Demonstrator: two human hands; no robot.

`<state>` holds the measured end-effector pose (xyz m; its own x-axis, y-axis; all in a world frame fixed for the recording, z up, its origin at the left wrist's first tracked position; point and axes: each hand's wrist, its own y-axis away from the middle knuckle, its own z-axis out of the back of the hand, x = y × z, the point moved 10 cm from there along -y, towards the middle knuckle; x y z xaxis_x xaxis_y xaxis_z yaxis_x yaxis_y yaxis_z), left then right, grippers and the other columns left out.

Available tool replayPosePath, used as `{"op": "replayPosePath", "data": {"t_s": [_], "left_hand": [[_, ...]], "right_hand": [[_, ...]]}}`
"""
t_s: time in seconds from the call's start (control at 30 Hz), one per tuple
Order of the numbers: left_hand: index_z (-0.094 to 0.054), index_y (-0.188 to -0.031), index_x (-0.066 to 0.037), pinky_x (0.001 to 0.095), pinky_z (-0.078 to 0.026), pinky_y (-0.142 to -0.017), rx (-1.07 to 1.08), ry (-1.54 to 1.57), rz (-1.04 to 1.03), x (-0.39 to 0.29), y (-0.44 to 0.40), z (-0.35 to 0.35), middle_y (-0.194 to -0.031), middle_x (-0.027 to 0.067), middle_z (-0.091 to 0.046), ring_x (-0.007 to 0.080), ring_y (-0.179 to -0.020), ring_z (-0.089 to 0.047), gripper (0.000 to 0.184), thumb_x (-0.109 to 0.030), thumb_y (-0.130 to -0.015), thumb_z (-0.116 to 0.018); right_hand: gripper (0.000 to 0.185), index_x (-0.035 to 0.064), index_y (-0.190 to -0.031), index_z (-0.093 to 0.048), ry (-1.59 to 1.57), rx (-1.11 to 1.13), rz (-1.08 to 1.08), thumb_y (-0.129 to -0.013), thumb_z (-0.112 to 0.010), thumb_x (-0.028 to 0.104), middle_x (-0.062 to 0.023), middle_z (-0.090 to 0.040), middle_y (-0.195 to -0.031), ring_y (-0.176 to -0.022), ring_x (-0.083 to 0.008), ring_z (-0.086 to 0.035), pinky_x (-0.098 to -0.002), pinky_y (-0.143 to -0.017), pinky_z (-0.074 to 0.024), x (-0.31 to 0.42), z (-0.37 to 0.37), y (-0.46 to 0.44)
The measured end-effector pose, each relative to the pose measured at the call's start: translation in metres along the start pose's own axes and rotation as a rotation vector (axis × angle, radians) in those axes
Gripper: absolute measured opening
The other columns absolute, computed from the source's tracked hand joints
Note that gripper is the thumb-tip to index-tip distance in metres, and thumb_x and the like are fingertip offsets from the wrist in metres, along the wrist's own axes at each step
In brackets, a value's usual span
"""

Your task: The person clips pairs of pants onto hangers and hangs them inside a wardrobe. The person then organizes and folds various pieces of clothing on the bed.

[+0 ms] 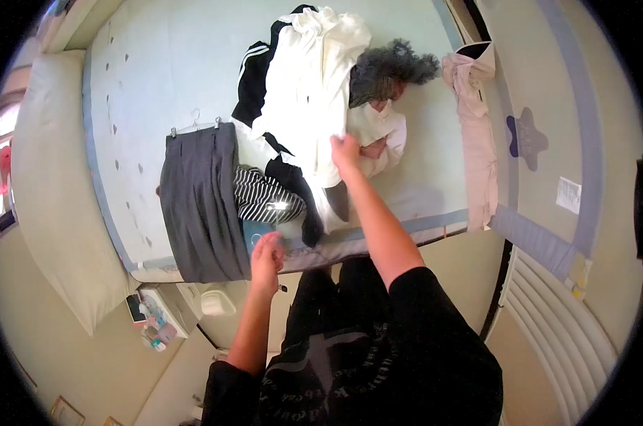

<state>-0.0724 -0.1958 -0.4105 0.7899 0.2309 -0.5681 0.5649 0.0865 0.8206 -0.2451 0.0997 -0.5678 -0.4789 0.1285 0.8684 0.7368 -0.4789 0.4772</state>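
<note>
My right hand point(345, 153) is closed on the lower right edge of a white garment point(309, 85) spread over a pile of clothes on the bed. In front of the bed's near edge, my left hand point(266, 257) is pinched around what looks like a clear hanger point(277, 211); a thin hook and a shiny part show, the rest is hard to make out. Behind it lies a black-and-white striped garment point(254, 193). To its left a grey skirt point(199, 202) hangs partly over the edge, clipped to another clear hanger point(195, 125).
Beside the white garment lie a dark grey fluffy item point(392, 71), a second white garment point(389, 135) and black clothing with white stripes point(251, 82). Pale pink fabric point(477, 142) lies along the right side. A long pillow point(55, 177) borders the bed's left; a radiator point(556, 334) stands lower right.
</note>
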Motion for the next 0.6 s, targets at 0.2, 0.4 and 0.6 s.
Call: {"op": "replayPosePath", "data": {"t_s": [0.2, 0.4, 0.6], "left_hand": [[-0.060, -0.114, -0.009, 0.0223, -0.022, -0.044, -0.008, 0.004, -0.011, -0.007, -0.003, 0.016, -0.064, -0.0038, -0.041, 0.0050, -0.048, -0.029, 0.022, -0.027, -0.104, -0.054], [-0.063, -0.111, -0.008, 0.0213, -0.020, -0.045, 0.004, 0.057, -0.041, -0.019, -0.004, 0.018, -0.064, -0.0061, -0.040, 0.0033, -0.051, -0.031, 0.020, -0.025, -0.102, -0.056], [-0.059, -0.114, -0.008, 0.0229, -0.020, -0.043, -0.001, 0.061, -0.027, -0.012, -0.014, 0.024, -0.063, -0.0038, -0.038, 0.0056, -0.047, -0.029, 0.023, -0.028, -0.104, -0.054]], "right_hand": [[0.012, 0.0136, -0.076, -0.053, -0.554, -0.333, -0.079, -0.085, -0.056, 0.020, 0.0040, -0.043, -0.070, -0.065, -0.0114, -0.046, -0.0302, -0.059, -0.0432, -0.006, 0.198, 0.002], [0.033, -0.0026, -0.115, -0.063, -0.243, -0.912, 0.017, -0.099, -0.048, 0.022, -0.0142, -0.069, -0.109, -0.094, -0.0272, -0.068, -0.0389, -0.081, -0.0567, -0.054, 0.509, 0.042], [0.032, -0.0051, -0.117, -0.062, -0.125, -1.201, 0.033, -0.092, -0.058, 0.014, -0.0173, -0.070, -0.109, -0.092, -0.0295, -0.070, -0.0397, -0.077, -0.0577, -0.089, 0.634, 0.110]]}}
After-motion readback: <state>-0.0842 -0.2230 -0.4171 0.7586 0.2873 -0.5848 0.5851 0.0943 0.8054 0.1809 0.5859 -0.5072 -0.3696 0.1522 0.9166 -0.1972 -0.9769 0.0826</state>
